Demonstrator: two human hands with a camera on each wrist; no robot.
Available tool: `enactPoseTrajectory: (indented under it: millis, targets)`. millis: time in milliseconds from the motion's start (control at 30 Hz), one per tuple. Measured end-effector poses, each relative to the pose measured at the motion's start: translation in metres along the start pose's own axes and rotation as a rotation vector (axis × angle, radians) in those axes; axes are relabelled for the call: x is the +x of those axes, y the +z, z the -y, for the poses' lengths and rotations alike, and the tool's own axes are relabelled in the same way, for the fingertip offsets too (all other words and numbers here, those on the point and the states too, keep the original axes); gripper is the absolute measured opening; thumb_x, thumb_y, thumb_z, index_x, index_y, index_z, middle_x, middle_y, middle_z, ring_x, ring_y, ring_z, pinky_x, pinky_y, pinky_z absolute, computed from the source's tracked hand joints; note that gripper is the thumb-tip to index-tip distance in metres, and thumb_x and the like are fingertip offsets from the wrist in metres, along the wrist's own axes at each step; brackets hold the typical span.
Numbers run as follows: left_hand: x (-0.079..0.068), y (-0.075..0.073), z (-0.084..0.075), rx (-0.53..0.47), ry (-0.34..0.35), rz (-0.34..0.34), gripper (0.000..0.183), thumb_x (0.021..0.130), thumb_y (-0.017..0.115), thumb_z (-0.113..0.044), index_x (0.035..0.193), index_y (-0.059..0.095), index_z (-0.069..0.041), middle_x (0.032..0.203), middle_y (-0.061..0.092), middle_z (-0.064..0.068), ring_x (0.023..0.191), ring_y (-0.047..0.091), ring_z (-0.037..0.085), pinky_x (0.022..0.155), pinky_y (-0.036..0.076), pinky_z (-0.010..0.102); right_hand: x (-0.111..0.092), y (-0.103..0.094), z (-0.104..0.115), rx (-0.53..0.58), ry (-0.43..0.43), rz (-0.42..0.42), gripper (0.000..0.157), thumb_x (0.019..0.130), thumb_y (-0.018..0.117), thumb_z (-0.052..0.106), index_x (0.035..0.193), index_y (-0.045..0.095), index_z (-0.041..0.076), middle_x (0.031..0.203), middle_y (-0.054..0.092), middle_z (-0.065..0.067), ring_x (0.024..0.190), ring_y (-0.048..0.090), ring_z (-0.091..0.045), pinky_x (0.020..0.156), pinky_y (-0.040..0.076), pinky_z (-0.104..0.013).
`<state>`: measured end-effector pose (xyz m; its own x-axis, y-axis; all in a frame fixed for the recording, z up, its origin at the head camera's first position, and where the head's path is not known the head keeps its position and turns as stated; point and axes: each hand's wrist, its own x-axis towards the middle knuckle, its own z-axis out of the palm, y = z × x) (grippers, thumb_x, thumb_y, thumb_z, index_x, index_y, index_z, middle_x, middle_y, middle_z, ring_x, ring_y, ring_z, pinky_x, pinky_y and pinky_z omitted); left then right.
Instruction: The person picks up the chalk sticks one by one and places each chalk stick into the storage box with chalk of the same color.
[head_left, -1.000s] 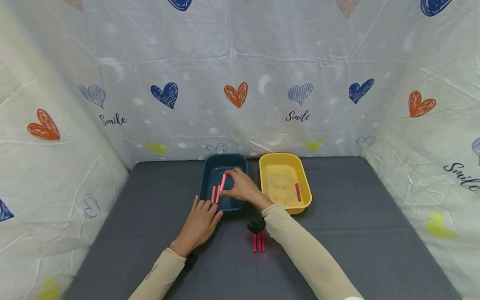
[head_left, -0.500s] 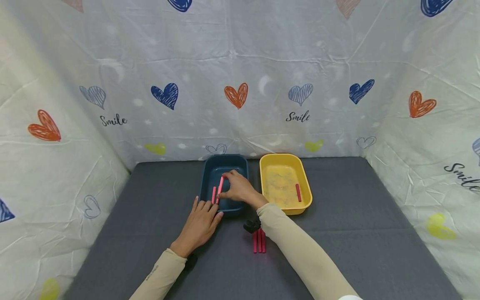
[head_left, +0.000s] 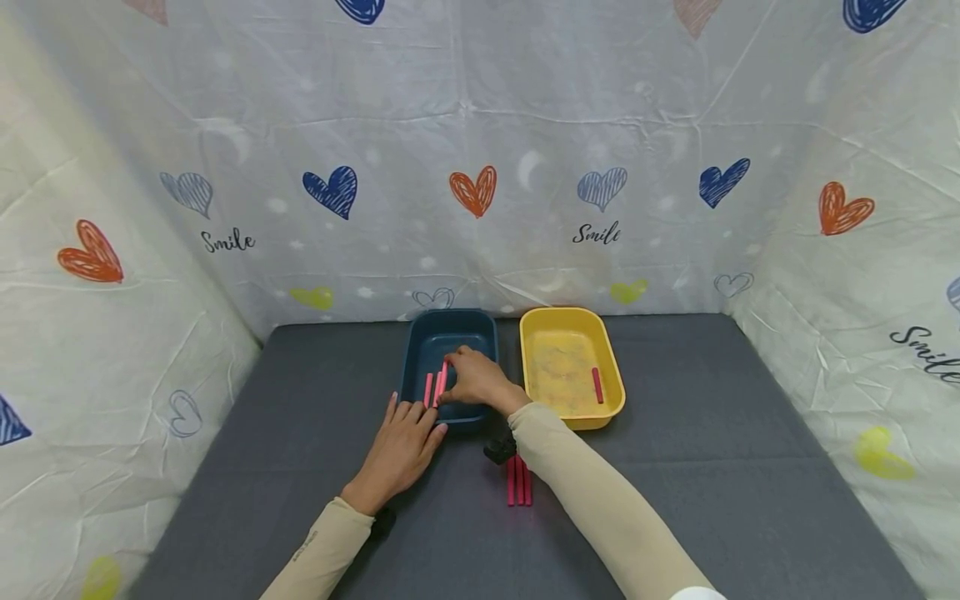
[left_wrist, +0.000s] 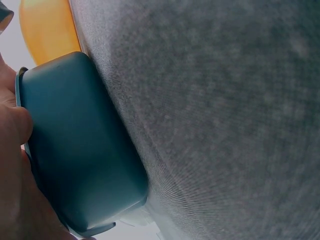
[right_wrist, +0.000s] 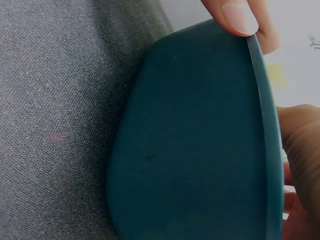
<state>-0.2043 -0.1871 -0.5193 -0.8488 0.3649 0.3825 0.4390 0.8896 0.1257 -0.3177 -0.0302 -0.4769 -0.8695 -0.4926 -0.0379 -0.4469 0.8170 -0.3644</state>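
A dark blue plastic tub (head_left: 453, 314) stands at the back of the table. My left hand (head_left: 396, 454) holds its near left rim, fingers over the edge; in the left wrist view the thumb (left_wrist: 19, 122) lies against the outer wall. Inside the tub my right hand (head_left: 480, 379) pinches a slim pink stick (head_left: 445, 367) between thumb and fingers, its lower end partly hidden. Just left of it stand other pink sticks (head_left: 428, 388), leaning close together. In the right wrist view the tub wall (right_wrist: 195, 130) hides the held stick.
A yellow tub (head_left: 558, 350) stands right of the blue one, with one dark red stick (head_left: 597, 385) inside. Three pinkish-red sticks (head_left: 519, 487) lie side by side on the grey tabletop (head_left: 712, 467), near my right forearm. A printed curtain (head_left: 525, 125) encloses the back and sides.
My right hand has lowered the pink stick into the tub beside the other sticks, shifting slightly left and then back right. The left hand stays on the rim.
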Motion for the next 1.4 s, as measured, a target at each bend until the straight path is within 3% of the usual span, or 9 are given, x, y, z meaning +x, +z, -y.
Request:
enactPoseTrajectory:
  millis: [300,500,667,867,1200,1400]
  targets:
    - [0.0,-0.001,-0.001,0.001,-0.007,0.0,0.023,0.1,0.056,-0.03,0.104,0.062,-0.009,0.097,0.06,0.009,0.104,0.057,0.031,0.113,0.028,0.065,-0.001,0.002,0.004,-0.13,0.013,0.025,0.07,0.08,0.078,0.048,0.138,0.056,0.016,0.137,0.055,-0.006,0.118,0.059,-0.022,0.094,0.054,-0.04]
    - [0.0,0.001,0.0,-0.012,-0.012,0.012,0.024,0.101,0.054,-0.031,0.107,0.062,-0.009,0.099,0.059,0.009,0.105,0.056,0.032,0.115,0.026,0.065,-0.003,0.004,0.005,-0.158,0.017,0.024,0.07,0.08,0.078,0.048,0.138,0.056,0.017,0.134,0.056,-0.005,0.118,0.059,-0.022,0.093,0.054,-0.041]
    - [0.0,0.001,0.0,-0.016,-0.013,0.018,0.026,0.101,0.054,-0.032,0.109,0.063,-0.009,0.1,0.06,0.01,0.106,0.056,0.031,0.115,0.025,0.065,-0.003,0.004,0.002,-0.102,0.013,0.001,0.073,0.082,0.077,0.047,0.143,0.051,0.016,0.139,0.054,-0.007,0.122,0.057,-0.023,0.097,0.052,-0.043]
    - [0.0,0.002,0.001,-0.012,-0.012,0.015,0.025,0.101,0.053,-0.032,0.106,0.062,-0.01,0.1,0.06,0.01,0.105,0.056,0.032,0.114,0.026,0.065,-0.008,0.002,-0.002,0.0,-0.035,-0.076,0.064,0.086,0.073,0.044,0.139,0.055,0.015,0.134,0.057,-0.007,0.118,0.059,-0.021,0.097,0.053,-0.04]
    - [0.0,0.0,-0.001,0.011,0.006,-0.018,0.02,0.098,0.059,-0.029,0.103,0.062,-0.01,0.096,0.06,0.009,0.102,0.057,0.032,0.111,0.03,0.066,-0.03,-0.011,-0.006,0.079,-0.066,-0.196,0.052,0.09,0.069,0.039,0.136,0.058,0.017,0.131,0.058,-0.004,0.114,0.061,-0.019,0.094,0.054,-0.037]
    - [0.0,0.0,-0.001,0.015,-0.01,0.006,0.023,0.099,0.057,-0.031,0.106,0.063,-0.01,0.099,0.061,0.01,0.103,0.057,0.032,0.113,0.029,0.065,-0.045,-0.016,-0.011,0.126,-0.079,-0.253,0.048,0.091,0.067,0.038,0.133,0.059,0.017,0.127,0.06,-0.004,0.109,0.062,-0.019,0.093,0.054,-0.037]
